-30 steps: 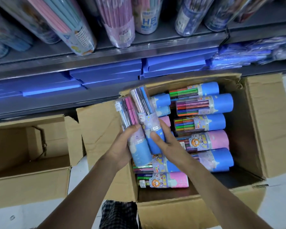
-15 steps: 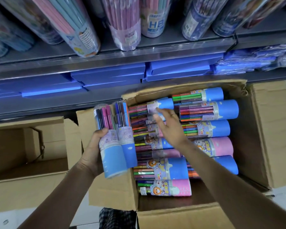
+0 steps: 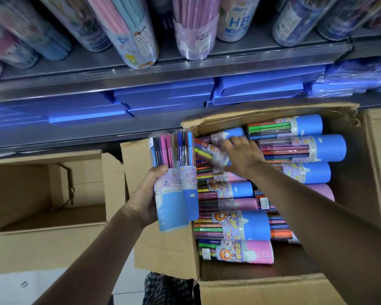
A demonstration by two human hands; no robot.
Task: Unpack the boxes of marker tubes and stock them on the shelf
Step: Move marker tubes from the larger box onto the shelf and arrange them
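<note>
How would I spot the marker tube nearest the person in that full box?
Find the big open cardboard box on the right, packed with lying marker tubes. In its left column, the bottom tube lies nearest the person. Its cap is pink; the tube above it has a blue one.

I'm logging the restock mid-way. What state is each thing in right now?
Left hand: grips two marker tubes.
Two held tubes: upright, blue caps down, out of the box.
Right hand: fingers curl onto a blue-capped tube lying in the box.
Full box: open, tubes lying flat in rows.
Left box: open, no tubes visible inside.
</note>
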